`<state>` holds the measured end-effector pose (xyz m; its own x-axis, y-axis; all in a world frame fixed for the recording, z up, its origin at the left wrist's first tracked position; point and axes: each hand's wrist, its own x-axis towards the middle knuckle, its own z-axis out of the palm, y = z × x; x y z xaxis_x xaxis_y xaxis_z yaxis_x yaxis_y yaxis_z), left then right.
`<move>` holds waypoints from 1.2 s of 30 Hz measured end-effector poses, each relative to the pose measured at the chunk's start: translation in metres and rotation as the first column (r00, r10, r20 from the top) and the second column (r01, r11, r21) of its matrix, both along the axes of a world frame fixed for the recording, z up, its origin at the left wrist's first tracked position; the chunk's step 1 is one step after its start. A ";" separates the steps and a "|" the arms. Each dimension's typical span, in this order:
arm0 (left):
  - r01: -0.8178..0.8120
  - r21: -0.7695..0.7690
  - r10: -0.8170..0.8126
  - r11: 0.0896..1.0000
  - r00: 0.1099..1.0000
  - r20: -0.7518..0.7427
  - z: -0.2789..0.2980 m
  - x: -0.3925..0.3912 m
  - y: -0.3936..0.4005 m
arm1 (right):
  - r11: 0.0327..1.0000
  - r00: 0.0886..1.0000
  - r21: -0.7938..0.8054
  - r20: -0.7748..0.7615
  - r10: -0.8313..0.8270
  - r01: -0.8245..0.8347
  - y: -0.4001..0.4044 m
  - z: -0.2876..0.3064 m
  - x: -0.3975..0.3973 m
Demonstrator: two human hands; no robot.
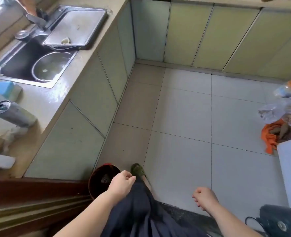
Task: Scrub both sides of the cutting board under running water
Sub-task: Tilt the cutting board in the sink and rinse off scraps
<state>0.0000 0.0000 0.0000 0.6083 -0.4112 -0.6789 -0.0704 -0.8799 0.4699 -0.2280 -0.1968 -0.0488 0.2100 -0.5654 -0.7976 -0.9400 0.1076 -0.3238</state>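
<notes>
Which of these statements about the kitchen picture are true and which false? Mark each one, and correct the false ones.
1. The cutting board lies across the sink. True.
2. The left hand grips the board. False: it hangs loosely curled, holding nothing, far from the board.
3. A metal bowl sits in the sink. True.
4. The right hand holds a sponge. False: it holds nothing.
5. A scrap of food lies on the board. True.

Cutting board (74, 27) over sink (16, 64) — bowl (51, 65) inside.
</notes>
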 end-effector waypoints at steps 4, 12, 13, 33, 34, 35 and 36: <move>0.007 0.024 -0.007 1.000 1.000 0.015 -0.014 0.057 -0.029 | 0.999 0.999 -0.006 -0.024 -0.040 0.040 -0.038 -0.009 0.045; 0.012 0.081 -0.017 0.997 0.998 0.055 -0.005 0.198 -0.091 | 0.992 0.999 -0.114 -0.004 0.053 -0.053 -0.126 0.001 0.181; 0.003 0.083 -0.008 0.997 0.998 0.059 -0.004 0.213 -0.098 | 0.990 0.998 -0.126 0.017 0.064 -0.061 -0.134 0.001 0.198; -0.435 -0.110 0.442 0.894 0.896 0.041 0.010 0.384 -0.253 | 0.918 0.923 -0.140 0.058 0.381 -0.370 -0.374 0.010 0.494; -0.478 -0.154 0.491 0.865 0.870 0.052 0.017 0.395 -0.262 | 0.918 0.917 -0.127 0.092 0.389 -0.377 -0.380 0.013 0.517; -0.516 -0.194 0.536 0.834 0.842 0.064 0.024 0.406 -0.268 | 0.912 0.904 -0.114 0.131 0.407 -0.394 -0.384 0.016 0.541; -0.549 -0.225 0.577 0.805 0.813 0.081 0.032 0.417 -0.272 | 0.903 0.886 -0.099 0.176 0.430 -0.418 -0.385 0.019 0.566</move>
